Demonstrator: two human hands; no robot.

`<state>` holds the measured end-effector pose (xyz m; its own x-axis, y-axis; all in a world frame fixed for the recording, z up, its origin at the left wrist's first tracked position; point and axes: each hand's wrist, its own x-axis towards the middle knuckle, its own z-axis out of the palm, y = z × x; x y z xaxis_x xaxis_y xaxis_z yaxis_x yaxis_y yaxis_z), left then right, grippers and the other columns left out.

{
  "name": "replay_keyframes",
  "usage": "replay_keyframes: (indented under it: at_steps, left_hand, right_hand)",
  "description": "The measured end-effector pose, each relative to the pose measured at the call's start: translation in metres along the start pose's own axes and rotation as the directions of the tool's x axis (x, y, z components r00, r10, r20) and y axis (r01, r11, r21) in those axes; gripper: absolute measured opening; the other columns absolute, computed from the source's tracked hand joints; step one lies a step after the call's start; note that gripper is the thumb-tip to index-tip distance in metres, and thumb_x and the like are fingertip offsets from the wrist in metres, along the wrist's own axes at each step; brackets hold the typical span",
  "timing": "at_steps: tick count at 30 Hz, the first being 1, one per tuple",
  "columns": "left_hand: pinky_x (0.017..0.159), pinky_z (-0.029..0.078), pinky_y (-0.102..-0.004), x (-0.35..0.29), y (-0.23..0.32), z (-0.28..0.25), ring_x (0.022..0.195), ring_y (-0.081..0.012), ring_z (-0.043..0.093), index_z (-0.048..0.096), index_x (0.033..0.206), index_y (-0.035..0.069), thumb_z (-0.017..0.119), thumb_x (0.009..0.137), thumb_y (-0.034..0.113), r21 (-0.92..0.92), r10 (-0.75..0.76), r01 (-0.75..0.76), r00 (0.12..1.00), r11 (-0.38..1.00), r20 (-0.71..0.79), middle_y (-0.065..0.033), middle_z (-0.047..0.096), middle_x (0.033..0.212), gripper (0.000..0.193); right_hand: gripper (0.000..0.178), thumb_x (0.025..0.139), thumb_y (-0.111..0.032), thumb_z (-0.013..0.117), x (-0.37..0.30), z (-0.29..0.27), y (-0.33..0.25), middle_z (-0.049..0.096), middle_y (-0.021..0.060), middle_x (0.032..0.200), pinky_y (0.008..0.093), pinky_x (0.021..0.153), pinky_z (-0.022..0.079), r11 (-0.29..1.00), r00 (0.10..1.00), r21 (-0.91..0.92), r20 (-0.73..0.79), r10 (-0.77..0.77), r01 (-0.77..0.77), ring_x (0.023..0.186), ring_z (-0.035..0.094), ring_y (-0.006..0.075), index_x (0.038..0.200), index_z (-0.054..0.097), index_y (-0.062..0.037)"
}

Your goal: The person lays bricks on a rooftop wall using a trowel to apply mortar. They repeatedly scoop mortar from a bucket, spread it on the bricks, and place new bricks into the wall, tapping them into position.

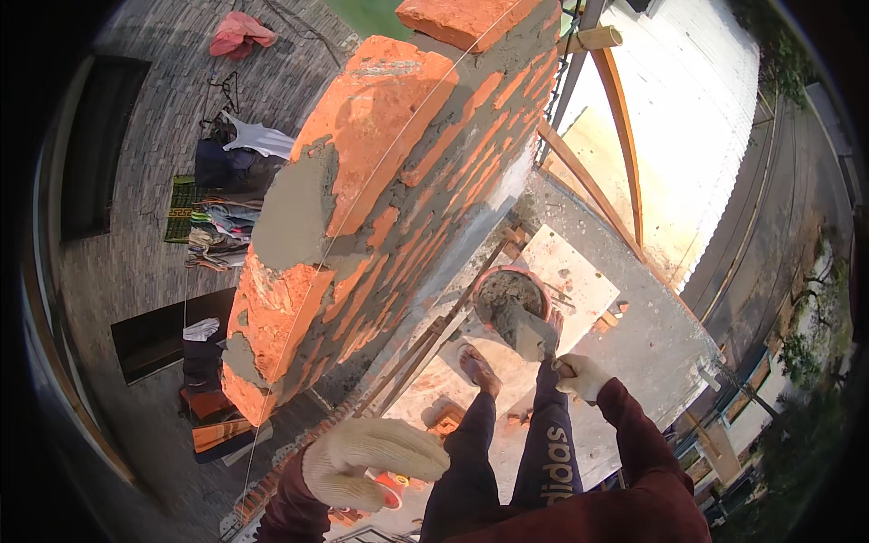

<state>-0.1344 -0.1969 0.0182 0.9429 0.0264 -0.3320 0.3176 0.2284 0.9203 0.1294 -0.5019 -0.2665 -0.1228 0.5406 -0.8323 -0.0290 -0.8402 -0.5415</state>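
Observation:
My right hand point(582, 376), in a cream knit glove, grips a trowel point(525, 333) whose grey blade lies over a round bucket point(545, 288) of wet mortar point(507, 291). My left hand point(373, 457), gloved alike, hangs beside the near end of the brick wall point(444, 172). Its fingers are stretched out with the thumb apart, and I see nothing gripped in it. A patch of wet mortar point(297, 213) covers part of the wall's top, between orange bricks. Along the wall runs a thin taut string point(362, 179).
My bare feet stand on a mortar-spotted board point(566, 271) by the bucket. Loose brick pieces point(444, 418) and a red-and-white object point(389, 491) lie below. Wooden poles point(625, 136) rise at right. Left of the wall is a drop, with hanging clothes point(231, 163).

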Motion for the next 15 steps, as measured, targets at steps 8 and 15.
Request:
replay_keyframes:
  at_steps: [8, 15]
  left_hand:
    - [0.127, 0.015, -0.0474, 0.188, 0.154, -0.264, 0.158, -0.0355, 0.018, 0.023, 0.162, -0.004, 0.015, 0.094, 0.087, -0.065, 0.083, -0.139, 0.841, 0.988, -0.535, -0.0267, 0.019, 0.169, 0.113]
    - [0.126, 0.020, -0.0408, 0.270, 0.138, -0.265, 0.152, -0.0360, 0.032, 0.029, 0.158, -0.008, 0.003, 0.090, 0.089, -0.336, -0.147, -0.005, 0.893, 0.942, -0.425, -0.0293, 0.036, 0.161, 0.121]
  right_hand:
    - [0.032, 0.088, -0.006, 0.069, -0.217, -0.026, -0.242, 0.046, -0.0020, 0.071, 0.0294, 0.051, 0.056, 0.993, 0.992, -0.022, -0.044, -0.114, 0.113, 0.061, 0.062, 0.0126, 0.115, 0.058, 0.0051]
    - [0.032, 0.095, -0.011, 0.069, -0.215, -0.066, -0.345, 0.064, 0.0059, 0.087, 0.0273, 0.058, 0.051, 0.791, 0.796, 0.102, -0.001, -0.606, 0.603, 0.071, 0.064, 0.0121, 0.121, 0.060, 0.0066]
